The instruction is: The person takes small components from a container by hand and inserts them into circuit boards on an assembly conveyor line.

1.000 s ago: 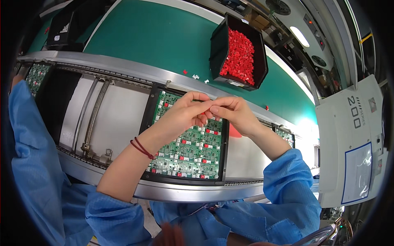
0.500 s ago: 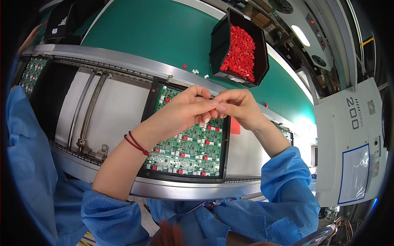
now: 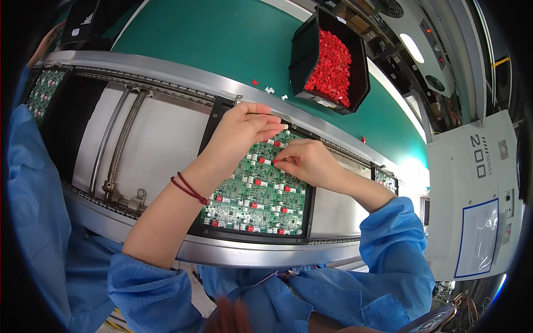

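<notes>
Pinching a red connector (image 3: 275,161) at the green circuit boards (image 3: 248,191)

Your right hand (image 3: 312,162) has thumb and forefinger nearly closed, gripping the connector above the boards' far half. Your left hand (image 3: 239,129) hovers at their far left, fingers loosely bent; whether it holds anything, I cannot tell. The connector looks light, stiff and smooth: grip its sides, sparing the boards' likely fragile parts.
</notes>
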